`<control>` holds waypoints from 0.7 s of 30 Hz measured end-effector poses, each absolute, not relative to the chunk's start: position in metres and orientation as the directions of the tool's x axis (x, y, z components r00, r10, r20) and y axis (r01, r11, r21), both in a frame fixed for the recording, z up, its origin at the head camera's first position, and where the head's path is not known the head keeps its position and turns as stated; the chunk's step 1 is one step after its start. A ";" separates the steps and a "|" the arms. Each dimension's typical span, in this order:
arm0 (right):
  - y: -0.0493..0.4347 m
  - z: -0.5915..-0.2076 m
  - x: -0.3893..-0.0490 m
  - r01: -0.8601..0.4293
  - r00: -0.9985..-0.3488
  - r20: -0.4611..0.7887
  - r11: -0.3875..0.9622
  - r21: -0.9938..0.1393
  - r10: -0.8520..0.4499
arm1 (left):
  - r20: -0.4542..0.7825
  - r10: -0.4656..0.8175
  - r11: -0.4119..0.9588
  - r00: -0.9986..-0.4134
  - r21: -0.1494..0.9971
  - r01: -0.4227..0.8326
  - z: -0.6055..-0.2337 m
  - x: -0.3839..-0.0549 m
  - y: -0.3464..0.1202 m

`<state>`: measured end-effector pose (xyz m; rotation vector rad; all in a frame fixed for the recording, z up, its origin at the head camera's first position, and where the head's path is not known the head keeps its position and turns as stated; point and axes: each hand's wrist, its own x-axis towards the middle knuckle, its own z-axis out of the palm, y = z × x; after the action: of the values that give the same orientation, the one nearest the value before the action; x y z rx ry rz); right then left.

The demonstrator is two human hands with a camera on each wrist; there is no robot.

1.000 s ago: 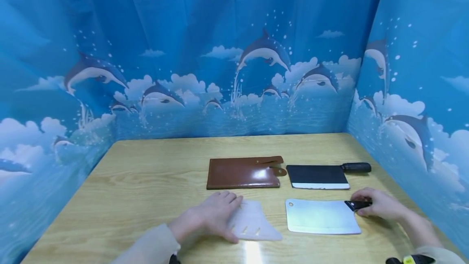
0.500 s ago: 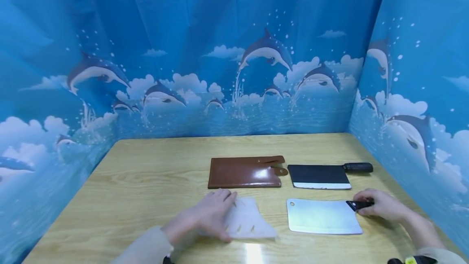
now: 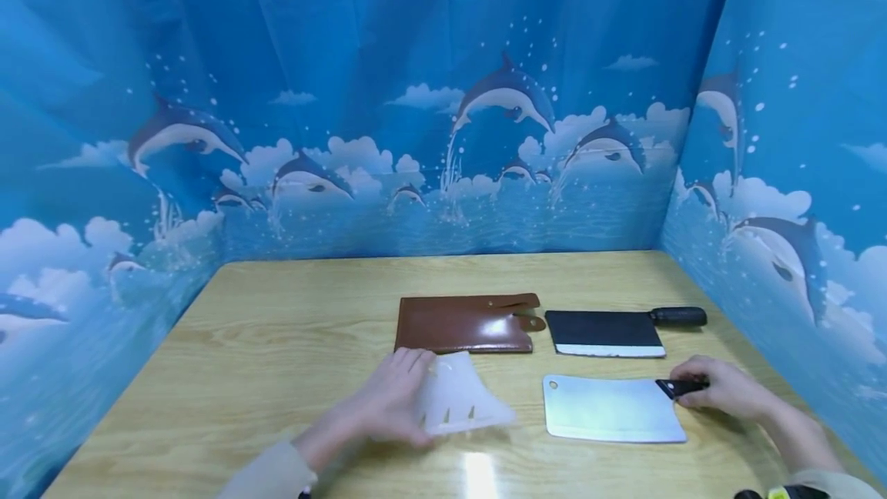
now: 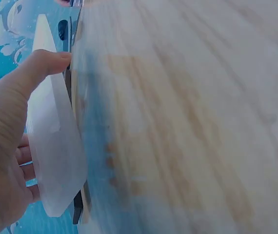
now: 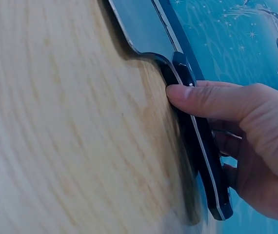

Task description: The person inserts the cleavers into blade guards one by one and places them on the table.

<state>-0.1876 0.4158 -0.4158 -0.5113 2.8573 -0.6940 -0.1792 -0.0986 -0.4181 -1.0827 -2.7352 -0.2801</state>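
Note:
My left hand [image 3: 388, 400] grips a translucent white plastic blade guard [image 3: 463, 397] by its left end, thumb on the near edge and fingers across the far side. Small slots run along the guard's near part. In the left wrist view the guard [image 4: 56, 131] stands off the tabletop, between thumb and fingers. On the right, my right hand [image 3: 724, 387] holds the black handle [image 3: 681, 387] of a silver cleaver [image 3: 610, 408], whose blade points left. The right wrist view shows the thumb on one side of that handle [image 5: 202, 151] and the fingers on the other.
A brown leather sheath [image 3: 450, 326] with a snap strap lies behind the blade guard. Right of it is a second cleaver [image 3: 603, 328], black-bladed with a pale edge and black handle. Dolphin-print curtains [image 3: 388, 137] border the wooden table [image 3: 277, 329] at the back and sides.
My left hand has pulled the blade guard left and slightly away from me, lifting it off the table. The right hand stays on the silver cleaver's handle.

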 end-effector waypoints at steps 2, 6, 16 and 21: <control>0.417 -0.416 -0.187 -0.320 -0.922 -0.050 0.828 -0.460 -0.384 | 0.250 0.649 0.716 -0.719 0.118 0.688 -0.417 -0.180 -0.100; 0.419 -0.416 -0.186 -0.385 -0.902 0.004 0.801 -0.459 -0.431 | 0.287 0.644 0.706 -0.709 0.136 0.695 -0.413 -0.183 -0.104; 0.408 -0.407 -0.185 -0.364 -0.924 0.046 0.836 -0.410 -0.379 | 0.274 0.633 0.711 -0.725 0.165 0.683 -0.405 -0.191 -0.105; 0.393 -0.404 -0.184 -0.382 -0.924 0.149 0.840 -0.384 -0.352 | 0.261 0.628 0.721 -0.733 0.156 0.675 -0.405 -0.190 -0.104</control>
<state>-0.1839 0.3934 -0.4038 -0.6164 3.0831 -0.6673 -0.1896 -0.1043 -0.4048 -1.0465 -2.7358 -0.3592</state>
